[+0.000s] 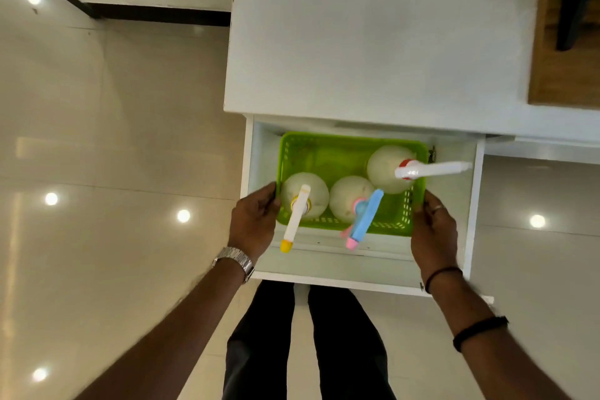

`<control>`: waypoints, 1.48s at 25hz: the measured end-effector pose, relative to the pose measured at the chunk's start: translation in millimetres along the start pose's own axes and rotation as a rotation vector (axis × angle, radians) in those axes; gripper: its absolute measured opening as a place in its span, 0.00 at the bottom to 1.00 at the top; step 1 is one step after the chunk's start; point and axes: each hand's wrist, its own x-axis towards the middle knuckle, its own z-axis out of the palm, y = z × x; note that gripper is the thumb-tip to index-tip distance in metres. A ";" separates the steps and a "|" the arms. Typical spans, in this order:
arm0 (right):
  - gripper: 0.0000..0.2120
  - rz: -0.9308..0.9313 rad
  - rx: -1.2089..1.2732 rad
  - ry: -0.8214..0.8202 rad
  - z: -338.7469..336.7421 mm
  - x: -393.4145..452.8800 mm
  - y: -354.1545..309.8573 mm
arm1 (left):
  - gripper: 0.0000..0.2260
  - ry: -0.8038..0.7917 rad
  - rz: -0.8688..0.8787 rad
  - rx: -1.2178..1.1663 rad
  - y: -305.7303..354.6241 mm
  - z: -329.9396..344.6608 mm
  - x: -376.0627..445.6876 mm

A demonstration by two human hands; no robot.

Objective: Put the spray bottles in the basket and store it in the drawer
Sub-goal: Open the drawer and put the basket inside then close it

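A green plastic basket [324, 153] sits inside the open white drawer [454, 198] below the white cabinet top. Three pale spray bottles stand upright in it: one with a white and yellow nozzle [303, 195] at the left, one with a blue and pink nozzle [349, 195] in the middle, one with a red and white nozzle [386, 169] at the right. My left hand [255, 221] grips the basket's left rim. My right hand [433, 227] grips its right rim.
The white cabinet top [383, 36] lies above the drawer. A wooden surface with a dark chair leg [565, 42] is at the upper right. Glossy beige floor tiles [113, 156] spread to the left. My dark trouser legs [308, 341] stand before the drawer front.
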 end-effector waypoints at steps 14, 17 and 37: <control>0.13 0.351 -0.243 -0.178 98.1 30.8 104.2 | 0.13 -0.066 -0.524 0.151 -96.4 29.9 66.8; 0.15 0.370 -0.246 -0.198 114.4 41.1 115.4 | 0.16 -0.090 -0.543 0.231 -112.6 36.0 85.8; 0.28 0.438 -0.238 -0.548 154.5 17.7 114.2 | 0.30 -0.065 -0.452 0.461 -99.0 21.3 48.2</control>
